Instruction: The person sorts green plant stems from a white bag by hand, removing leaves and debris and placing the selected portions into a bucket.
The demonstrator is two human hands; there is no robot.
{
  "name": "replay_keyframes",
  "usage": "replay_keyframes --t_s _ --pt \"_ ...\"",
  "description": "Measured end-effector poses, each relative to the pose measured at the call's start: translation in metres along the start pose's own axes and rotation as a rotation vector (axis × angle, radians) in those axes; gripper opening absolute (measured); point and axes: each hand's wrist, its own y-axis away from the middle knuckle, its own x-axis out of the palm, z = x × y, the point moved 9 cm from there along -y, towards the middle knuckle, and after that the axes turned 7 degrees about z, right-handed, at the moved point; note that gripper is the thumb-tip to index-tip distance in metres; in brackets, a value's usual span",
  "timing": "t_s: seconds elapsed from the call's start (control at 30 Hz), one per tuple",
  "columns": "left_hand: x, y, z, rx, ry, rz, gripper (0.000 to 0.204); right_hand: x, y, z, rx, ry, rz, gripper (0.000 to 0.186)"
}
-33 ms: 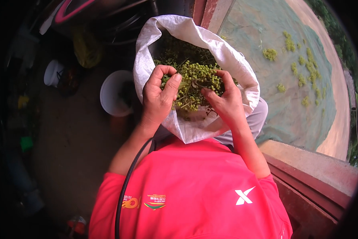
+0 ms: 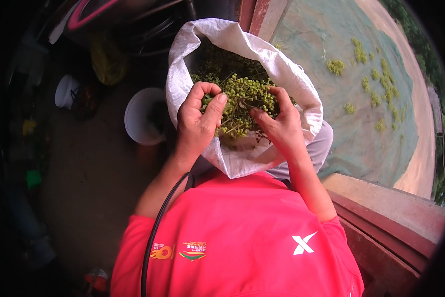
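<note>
- Left hand [image 2: 198, 115] is pinching a green, round-berried, thin-stemmed cluster [image 2: 247, 91] lying inside a white woven sack [image 2: 232, 162].
- Right hand [image 2: 284, 123] is bracketing it; grip unclear.
- It is probably handling light, springy; stem-side hold suits.

Head view: one wide fisheye camera on the wearer's head is looking steeply down from close above, centring the hands [image 2: 197, 119] [image 2: 285, 121] over the sack [image 2: 282, 74], with the shirt [image 2: 242, 237] filling the lower edge.
</note>
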Motion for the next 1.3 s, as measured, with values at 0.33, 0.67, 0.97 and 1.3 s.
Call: replay_keyframes --t_s 0.33,0.67,0.97,1.3 --pt "0.027 0.006 -0.025 0.417 -0.798 0.067 0.024 0.005 0.002 0.000 -0.006 0.009 -0.040 0.045" --pt "0.036 0.000 -0.017 0.433 -0.953 0.147 0.041 0.009 0.001 -0.005 -0.016 0.007 -0.017 0.046" --pt "0.028 -0.001 -0.019 0.520 -0.876 0.118 0.021 0.012 0.000 -0.010 0.083 -0.022 0.062 0.043" --pt "-0.001 -0.016 0.022 -0.018 -0.297 0.082 0.008 0.013 0.001 -0.021 0.182 -0.220 0.104 0.049"
